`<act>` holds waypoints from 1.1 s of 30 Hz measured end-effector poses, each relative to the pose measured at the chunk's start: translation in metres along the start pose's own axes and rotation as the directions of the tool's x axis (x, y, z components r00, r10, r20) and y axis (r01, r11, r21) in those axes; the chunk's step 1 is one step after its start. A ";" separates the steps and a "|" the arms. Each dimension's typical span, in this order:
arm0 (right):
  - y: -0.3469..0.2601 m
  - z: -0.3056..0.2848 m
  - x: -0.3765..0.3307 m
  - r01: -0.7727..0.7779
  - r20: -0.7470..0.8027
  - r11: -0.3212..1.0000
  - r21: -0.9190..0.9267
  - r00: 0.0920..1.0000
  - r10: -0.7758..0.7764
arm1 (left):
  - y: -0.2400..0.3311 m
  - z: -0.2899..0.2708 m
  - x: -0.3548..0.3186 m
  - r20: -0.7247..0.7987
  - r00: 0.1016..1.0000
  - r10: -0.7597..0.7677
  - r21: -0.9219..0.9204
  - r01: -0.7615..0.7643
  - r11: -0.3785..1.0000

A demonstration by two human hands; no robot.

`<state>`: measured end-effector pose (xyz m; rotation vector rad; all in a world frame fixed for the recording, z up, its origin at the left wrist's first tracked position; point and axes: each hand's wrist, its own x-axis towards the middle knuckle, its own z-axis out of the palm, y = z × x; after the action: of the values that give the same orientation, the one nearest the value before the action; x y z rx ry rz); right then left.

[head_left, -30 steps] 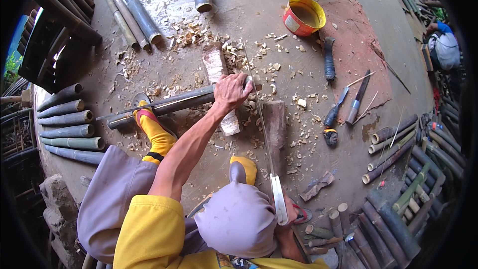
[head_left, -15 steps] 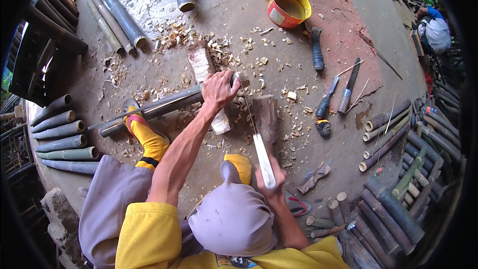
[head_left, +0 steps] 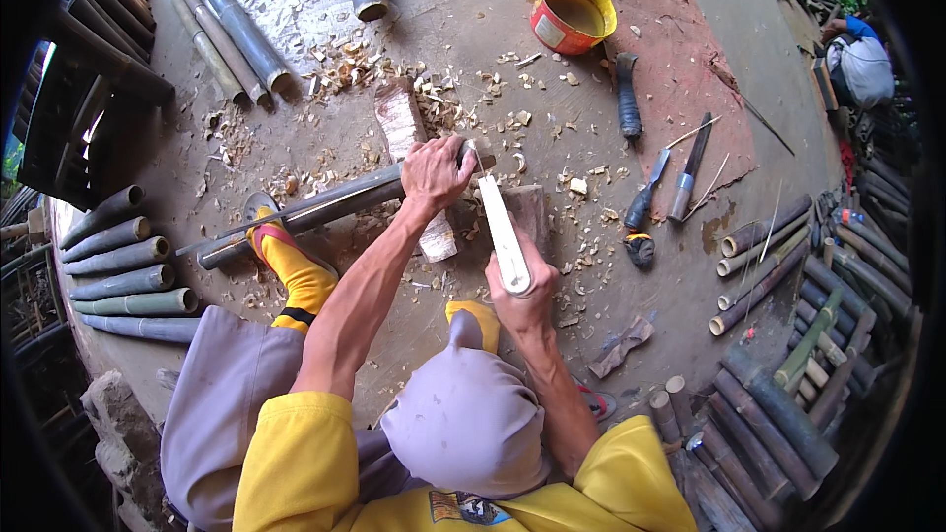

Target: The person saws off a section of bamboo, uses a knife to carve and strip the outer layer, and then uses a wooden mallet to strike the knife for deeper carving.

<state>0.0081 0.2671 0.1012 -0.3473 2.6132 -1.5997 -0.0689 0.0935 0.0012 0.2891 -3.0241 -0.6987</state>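
Brownish liquid (head_left: 573, 12) sits in a bucket (head_left: 549, 33) beyond the right hand's (head_left: 528, 300) white-handled tool (head_left: 501, 232).

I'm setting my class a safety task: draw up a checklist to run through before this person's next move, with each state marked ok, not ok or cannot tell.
1. Left hand holding the bamboo pole near its end: ok.
2. Right hand closed around the white-handled tool: ok.
3. Pole lying across the wooden block: ok.
4. Left foot on the pole toward its other end: ok.
5. Left thumb well clear of the blade: not ok; it looks very close.
6. How far the blade has cut into the pole, if at all: cannot tell; too small to see.
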 end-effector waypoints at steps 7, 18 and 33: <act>-0.006 -0.062 -0.101 -0.014 0.063 0.986 -0.166 0.998 0.024 | -0.009 0.002 -0.006 -0.062 0.998 -0.003 -0.022 0.001 1.000; -0.016 -0.051 -0.054 -0.128 0.013 0.990 0.052 0.992 0.127 | -0.007 0.003 -0.005 -0.061 0.998 -0.034 -0.075 0.029 0.997; 0.062 -0.218 -0.170 -0.397 -0.579 0.835 -0.380 0.807 0.120 | -0.108 -0.111 -0.027 0.418 0.909 0.004 0.052 -0.029 0.998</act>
<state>0.1274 0.5220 0.1350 0.5370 3.2713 -1.0233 -0.0160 -0.0453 0.0544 0.1256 -3.4512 -0.7613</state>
